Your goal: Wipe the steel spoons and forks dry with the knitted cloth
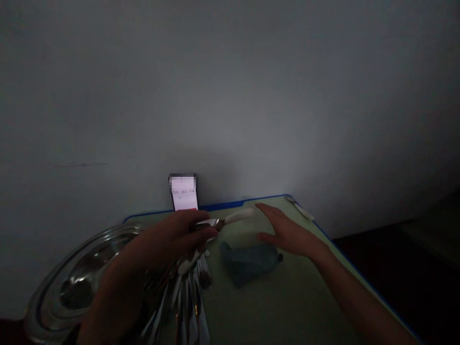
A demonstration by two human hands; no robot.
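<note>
My left hand (179, 232) is closed on the metal end of a white-handled piece of cutlery (239, 216). Its handle points right, and my fingers hide part of it, so I cannot tell its kind. Just right of the handle, my right hand (283, 231) is open, thumb and fingers apart and holding nothing. A crumpled grey-blue cloth (249, 265) lies on the table below and between the hands. Under and below my left hand is a pile of cutlery (190, 302) with metal and white handles, partly covered by that hand.
A large shiny metal bowl (46, 299) stands at the left, partly behind my left arm. A phone (185, 195) showing a timer leans on the grey wall (230, 96). A white-handled fork (302, 210) lies at the far right corner of the blue-edged green table (287, 306).
</note>
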